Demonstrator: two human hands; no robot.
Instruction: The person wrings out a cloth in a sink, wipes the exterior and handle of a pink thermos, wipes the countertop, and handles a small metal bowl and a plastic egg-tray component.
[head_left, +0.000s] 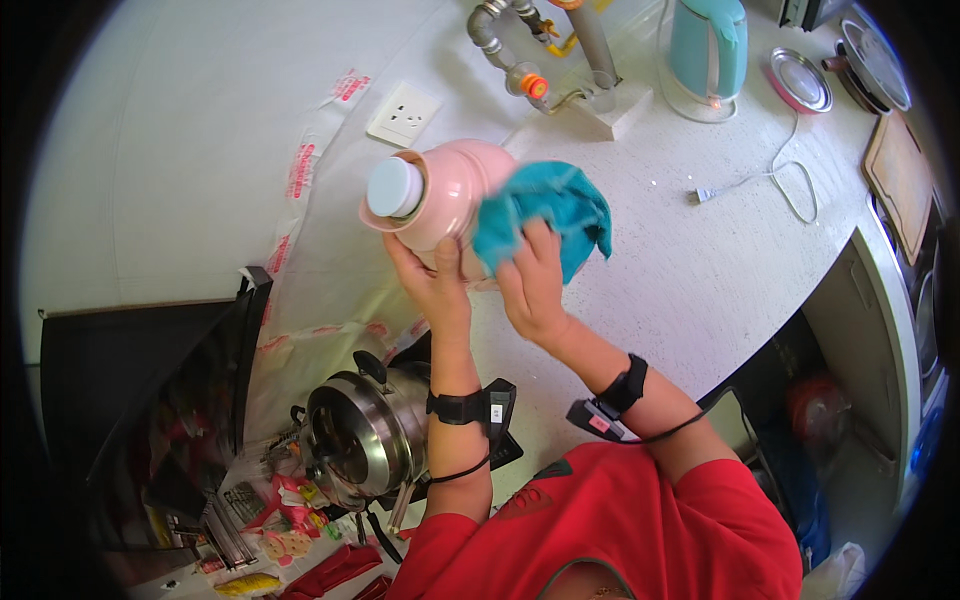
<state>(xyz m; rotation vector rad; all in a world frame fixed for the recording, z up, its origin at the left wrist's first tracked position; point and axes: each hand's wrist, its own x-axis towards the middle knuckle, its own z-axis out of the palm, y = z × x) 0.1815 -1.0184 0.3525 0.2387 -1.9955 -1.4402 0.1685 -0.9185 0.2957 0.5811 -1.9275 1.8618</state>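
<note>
A pink thermos flask (454, 187) with a white stopper (394, 187) is tilted over the counter, its mouth turned to the left. My left hand (431, 274) supports it from below near the shoulder, the thumb lying along its side. Against the body of the flask, my right hand (534, 281) presses a teal cloth (555, 202), gripped in the fingers and slightly blurred. The cloth covers much of the flask's lower part, so its base is hidden.
A light-blue electric kettle (709, 56) stands at the back, beside a pink-rimmed metal lid (801, 79). A white power cord (776, 176) lies on the counter (675, 262). Gas pipes (517, 64) rise near a wall socket (405, 114). A lidded steel pot (367, 431) sits by my left forearm.
</note>
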